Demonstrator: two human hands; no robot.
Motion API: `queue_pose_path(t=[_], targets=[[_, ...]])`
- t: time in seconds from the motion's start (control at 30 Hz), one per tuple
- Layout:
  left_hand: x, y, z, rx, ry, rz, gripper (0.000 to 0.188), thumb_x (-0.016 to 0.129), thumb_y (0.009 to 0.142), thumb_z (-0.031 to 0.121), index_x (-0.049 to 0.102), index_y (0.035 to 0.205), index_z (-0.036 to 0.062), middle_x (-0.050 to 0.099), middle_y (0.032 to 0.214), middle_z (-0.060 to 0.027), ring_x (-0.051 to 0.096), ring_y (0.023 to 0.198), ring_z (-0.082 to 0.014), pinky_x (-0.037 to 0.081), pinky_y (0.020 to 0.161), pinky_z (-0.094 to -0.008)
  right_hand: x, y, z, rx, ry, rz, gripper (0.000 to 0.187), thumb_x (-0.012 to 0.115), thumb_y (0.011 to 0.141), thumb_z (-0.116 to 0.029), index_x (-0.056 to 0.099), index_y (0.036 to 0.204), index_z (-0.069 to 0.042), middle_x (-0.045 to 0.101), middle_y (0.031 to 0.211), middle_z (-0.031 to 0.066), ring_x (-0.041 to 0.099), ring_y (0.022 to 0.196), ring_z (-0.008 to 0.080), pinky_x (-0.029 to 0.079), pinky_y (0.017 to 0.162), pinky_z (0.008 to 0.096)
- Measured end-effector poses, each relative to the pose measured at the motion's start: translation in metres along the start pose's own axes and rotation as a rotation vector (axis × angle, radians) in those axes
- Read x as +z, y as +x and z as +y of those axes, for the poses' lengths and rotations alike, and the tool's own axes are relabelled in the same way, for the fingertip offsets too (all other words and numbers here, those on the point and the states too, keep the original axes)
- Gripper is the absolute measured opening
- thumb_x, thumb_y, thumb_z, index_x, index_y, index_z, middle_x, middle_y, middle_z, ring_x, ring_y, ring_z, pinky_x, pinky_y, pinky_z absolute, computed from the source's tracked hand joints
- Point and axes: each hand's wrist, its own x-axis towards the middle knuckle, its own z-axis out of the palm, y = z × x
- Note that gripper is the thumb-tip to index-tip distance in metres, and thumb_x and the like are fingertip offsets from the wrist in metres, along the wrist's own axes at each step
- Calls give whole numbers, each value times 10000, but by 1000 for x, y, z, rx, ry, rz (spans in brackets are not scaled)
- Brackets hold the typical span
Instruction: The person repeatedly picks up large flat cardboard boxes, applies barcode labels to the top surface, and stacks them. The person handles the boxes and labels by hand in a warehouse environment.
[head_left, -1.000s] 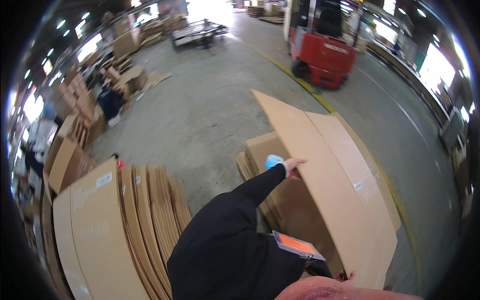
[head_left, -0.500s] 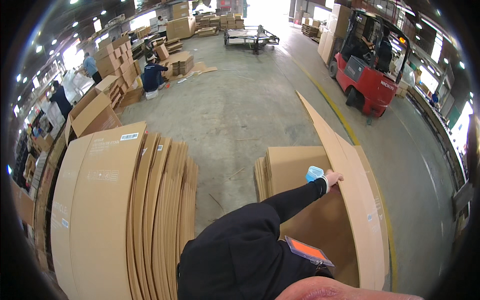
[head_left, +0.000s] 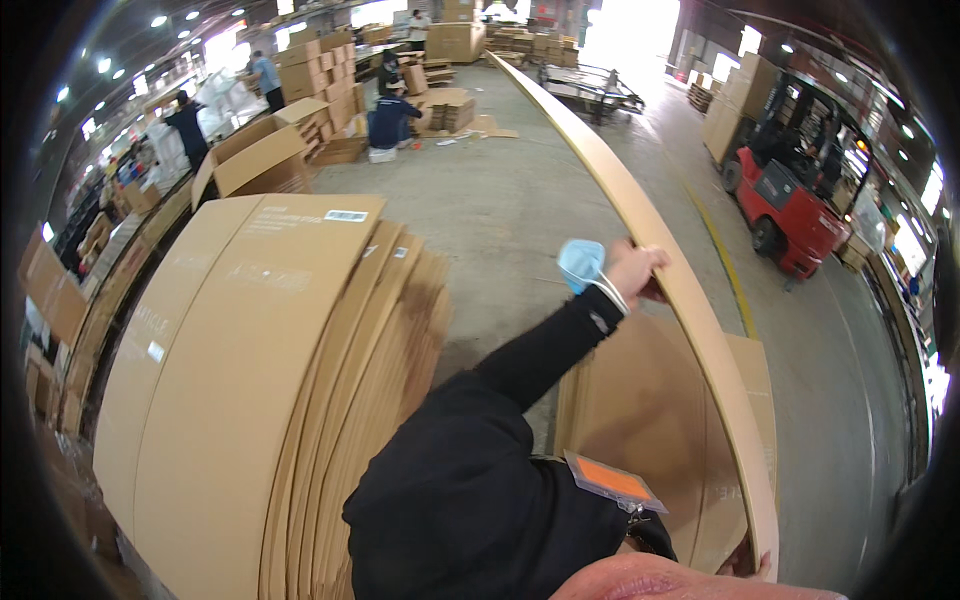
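Two hands hold one long cardboard sheet [head_left: 702, 325], which stands on edge and shows mostly as a narrow curved band running from the far middle of the view down to the lower right. The left hand [head_left: 632, 272], arm outstretched, is closed on the sheet's edge partway along; a light-blue face mask [head_left: 582, 262] hangs by its loops at that wrist. The right hand [head_left: 746, 562] grips the near end low down, partly hidden by the person's chin. The sheet rises over a stack of flat cardboard [head_left: 640, 415] on the right. To the left, a taller pile of flattened cartons [head_left: 240, 380] leans in layers, with an open carton [head_left: 262, 160] just beyond it. An orange badge [head_left: 615, 482] hangs at the person's chest. Farther off, a red forklift [head_left: 800, 228] stands past a yellow floor line [head_left: 728, 270], and a person in dark clothing [head_left: 390, 125] sits low beside stacked cardboard.
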Motion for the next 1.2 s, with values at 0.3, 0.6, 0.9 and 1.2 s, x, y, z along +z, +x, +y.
queue_pose_path(t=[0.3,0.6,0.9,1.2], targets=[[-138,-249,202,656,147,555,160,656,786,-24,658,942,-58,683,933,-123,680,823,-223,566,691,-345,167,97,169,310,135,205,460,570,897,-115,476,1332,0,553,1330,142,534,1219,263,454,1026,433],[-210,-559,189,1146,223,1142,298,623,841,35,590,1136,14,635,1074,-80,622,1000,-204,505,882,-364,353,87,383,1024,224,-490,440,569,886,-84,492,1316,-38,573,1303,92,558,1189,240,458,1000,384],[-287,-696,11,1020,-289,1480,294,622,927,163,577,1214,120,645,1202,-52,624,1085,-227,538,892,-443,409,-75,651,1585,-157,-537,311,594,913,-41,516,1213,-23,604,1204,110,616,1051,265,534,910,424],[-291,-660,-66,585,-500,1580,462,596,920,521,602,1138,114,698,950,-121,710,821,-240,564,619,-332,443,-50,698,1547,-577,-726,342,592,945,-103,479,1257,-24,580,1217,170,614,1063,339,548,873,523]])
